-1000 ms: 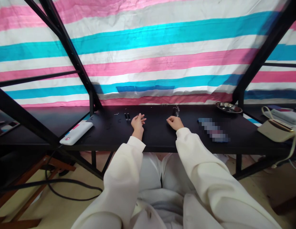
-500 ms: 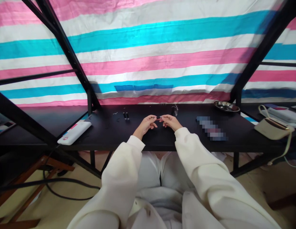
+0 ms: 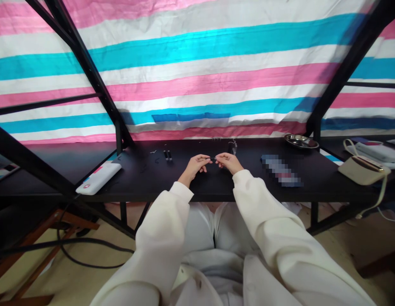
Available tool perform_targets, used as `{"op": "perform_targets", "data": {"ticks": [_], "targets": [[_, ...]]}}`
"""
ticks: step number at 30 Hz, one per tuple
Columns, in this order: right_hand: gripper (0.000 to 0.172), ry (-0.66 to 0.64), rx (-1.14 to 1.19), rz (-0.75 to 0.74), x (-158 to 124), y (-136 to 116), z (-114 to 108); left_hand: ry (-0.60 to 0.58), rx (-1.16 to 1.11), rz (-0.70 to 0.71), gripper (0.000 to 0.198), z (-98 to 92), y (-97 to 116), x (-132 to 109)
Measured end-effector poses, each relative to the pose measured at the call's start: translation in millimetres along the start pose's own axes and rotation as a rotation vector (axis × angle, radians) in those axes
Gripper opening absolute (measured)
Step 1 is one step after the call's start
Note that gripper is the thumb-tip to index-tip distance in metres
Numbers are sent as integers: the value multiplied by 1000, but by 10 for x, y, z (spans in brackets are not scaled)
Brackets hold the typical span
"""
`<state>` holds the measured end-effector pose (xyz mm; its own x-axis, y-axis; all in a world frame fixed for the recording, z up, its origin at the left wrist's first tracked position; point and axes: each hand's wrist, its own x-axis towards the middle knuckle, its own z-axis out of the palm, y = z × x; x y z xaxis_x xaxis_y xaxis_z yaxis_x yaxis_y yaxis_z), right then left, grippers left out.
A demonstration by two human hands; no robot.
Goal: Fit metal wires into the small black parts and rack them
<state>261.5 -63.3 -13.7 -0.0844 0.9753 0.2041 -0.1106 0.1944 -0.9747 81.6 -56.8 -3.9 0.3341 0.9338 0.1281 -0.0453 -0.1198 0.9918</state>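
Both my hands meet over the middle of the black table [image 3: 216,187]. My left hand [image 3: 196,165] and my right hand [image 3: 227,162] each pinch one end of a small dark piece [image 3: 212,158], held between them just above the tabletop. The piece is too small to name. Both arms wear white sleeves. Two small black parts [image 3: 167,155] lie on the table to the left of my left hand. Thin bits of wire [image 3: 233,146] sit just beyond my right hand.
A white power bank [image 3: 98,178] lies at the table's left edge. A metal dish [image 3: 301,141] stands at the back right, a beige bag [image 3: 363,169] further right. Black frame bars slant up on both sides. A striped tarp hangs behind. Cables run over the floor at left.
My hands were apart a second ago, the left one half open near the small black parts. They have come together at the table's middle and now pinch a small dark piece.
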Motion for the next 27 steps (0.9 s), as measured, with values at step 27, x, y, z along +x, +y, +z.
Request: {"op": "perform_targets", "data": {"ticks": [27], "targets": [[37, -153, -280, -4, -41, 31, 21, -35, 61, -52, 33, 52, 6, -37]]}}
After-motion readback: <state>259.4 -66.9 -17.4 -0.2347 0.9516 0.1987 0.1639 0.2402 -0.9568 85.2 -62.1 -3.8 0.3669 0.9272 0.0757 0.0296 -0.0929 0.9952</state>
